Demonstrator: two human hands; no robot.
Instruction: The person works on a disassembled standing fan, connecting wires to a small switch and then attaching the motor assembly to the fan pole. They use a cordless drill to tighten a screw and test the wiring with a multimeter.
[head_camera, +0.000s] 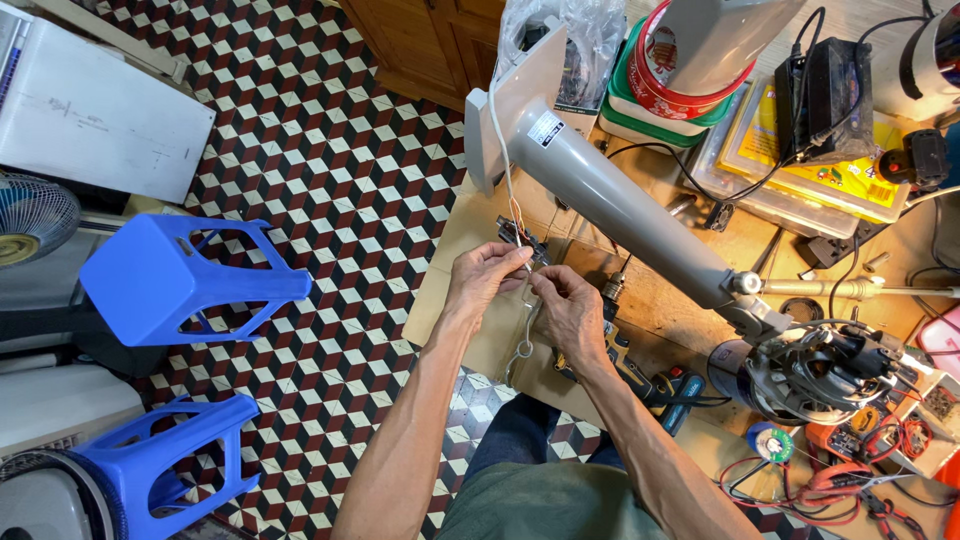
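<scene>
Here both hands pinch wires (512, 215) below white label (545, 128).

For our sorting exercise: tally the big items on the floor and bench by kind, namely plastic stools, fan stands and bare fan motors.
Blue plastic stools: 2, an upper stool and a lower stool
Grey fan stands: 1
Bare fan motors: 1
Total: 4
</scene>
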